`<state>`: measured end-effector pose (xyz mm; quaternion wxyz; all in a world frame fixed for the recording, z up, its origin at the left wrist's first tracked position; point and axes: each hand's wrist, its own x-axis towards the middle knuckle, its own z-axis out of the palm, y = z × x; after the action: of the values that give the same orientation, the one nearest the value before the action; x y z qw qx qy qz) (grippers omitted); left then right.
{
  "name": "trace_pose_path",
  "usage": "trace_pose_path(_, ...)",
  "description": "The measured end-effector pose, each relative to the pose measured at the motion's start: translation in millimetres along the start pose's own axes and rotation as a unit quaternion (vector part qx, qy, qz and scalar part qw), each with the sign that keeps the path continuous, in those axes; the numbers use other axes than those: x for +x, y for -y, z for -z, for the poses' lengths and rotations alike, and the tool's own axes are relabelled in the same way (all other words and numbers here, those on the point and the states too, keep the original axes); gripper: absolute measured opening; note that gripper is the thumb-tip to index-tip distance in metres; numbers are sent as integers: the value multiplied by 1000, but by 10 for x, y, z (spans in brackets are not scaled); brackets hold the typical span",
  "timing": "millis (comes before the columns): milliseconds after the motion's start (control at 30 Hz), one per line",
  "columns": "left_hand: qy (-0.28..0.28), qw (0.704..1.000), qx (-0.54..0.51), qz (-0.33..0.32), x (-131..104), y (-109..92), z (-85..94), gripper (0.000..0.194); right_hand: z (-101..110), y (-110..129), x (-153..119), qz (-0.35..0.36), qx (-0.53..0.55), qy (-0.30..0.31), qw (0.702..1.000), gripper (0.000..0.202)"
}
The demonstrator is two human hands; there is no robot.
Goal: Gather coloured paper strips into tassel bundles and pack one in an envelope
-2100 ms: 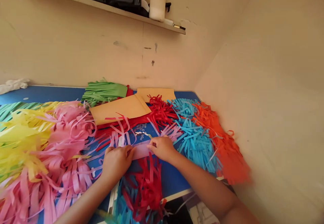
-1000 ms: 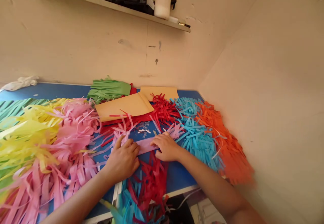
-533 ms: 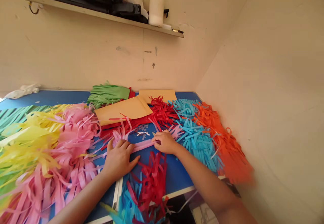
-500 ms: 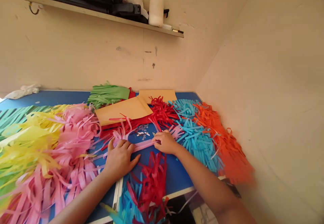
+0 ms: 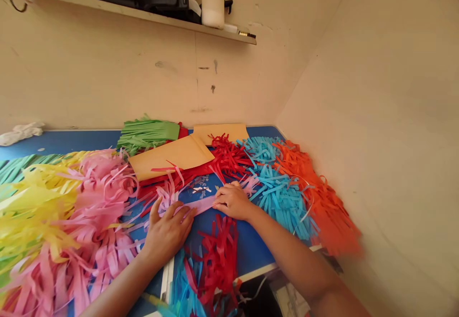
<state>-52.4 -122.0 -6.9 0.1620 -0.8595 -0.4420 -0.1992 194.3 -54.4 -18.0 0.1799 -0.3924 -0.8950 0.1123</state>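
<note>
A strip of pink fringed tissue paper (image 5: 202, 205) stretches between my hands on the blue table (image 5: 247, 240). My left hand (image 5: 168, 226) lies flat over its left part, fingers spread and pressing down. At the strip's right end, my right hand (image 5: 232, 202) pinches the paper between thumb and fingers. Loose pink fringe curls up behind my left hand and shows beyond my right knuckles. Nearer to me, red fringe (image 5: 220, 255) hangs over the table's front edge, with blue fringe (image 5: 186, 283) beside it.
Pink fringe (image 5: 100, 212) and yellow fringe (image 5: 39, 202) heap on the left. Blue fringe (image 5: 283, 202) and orange fringe (image 5: 315, 197) lie right. Behind are yellow-orange folded paper (image 5: 172, 157), green fringe (image 5: 148, 134) and red fringe (image 5: 231, 157). A shelf (image 5: 143, 13) holds a white bottle (image 5: 213, 1).
My left hand has shifted slightly, its thumb now drawn in against the fingers. The strip between my hands looks wider and flatter. The view has tilted a little downward.
</note>
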Motion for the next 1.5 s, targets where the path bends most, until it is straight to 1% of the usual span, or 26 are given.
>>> trace_pose_path(100,13,1000,11,-17,2,-32,3,24,11,35,-18,7,-22,1,1000,14)
trace_pose_path(167,7,1000,11,-21,-10,-47,-1,25,20,52,-35,10,-33,1,999,13)
trace_pose_path(267,4,1000,-1,-9,-44,-68,-7,25,22,85,-59,19,-48,8,999,15)
trace_pose_path(400,21,1000,-4,0,-77,-95,-5,29,1,142,-61,30,-40,4,999,20)
trace_pose_path(533,29,999,-9,9,-92,-102,8,26,-20,148,-47,23,4,37,999,10)
trace_pose_path(633,44,998,-27,42,-114,-77,12,23,-26,121,-51,-7,36,57,998,13)
trace_pose_path(767,79,983,-103,127,-168,-6,-15,23,-44,108,-56,-51,13,53,997,20)
trace_pose_path(833,91,978,-121,145,-195,28,-21,20,-54,112,-56,-60,4,49,997,19)
trace_pose_path(900,99,976,-124,149,-208,49,-8,18,-59,114,-59,-59,7,49,997,18)
trace_pose_path(967,93,977,-122,151,-196,52,26,21,-57,113,-68,-54,12,46,997,16)
trace_pose_path(1033,72,980,-112,150,-166,46,70,23,-50,108,-79,-45,17,39,998,17)
trace_pose_path(1167,40,987,-88,127,-134,51,135,22,-38,88,-101,-35,35,25,998,15)
trace_pose_path(1333,6,991,-51,123,-241,92,170,16,-40,59,-106,-32,57,16,998,13)
trace_pose_path(1433,-10,990,-31,134,-297,62,191,18,-40,48,-106,-29,63,15,997,13)
trace_pose_path(1500,-8,988,-17,153,-303,18,195,21,-40,44,-107,-29,66,17,997,13)
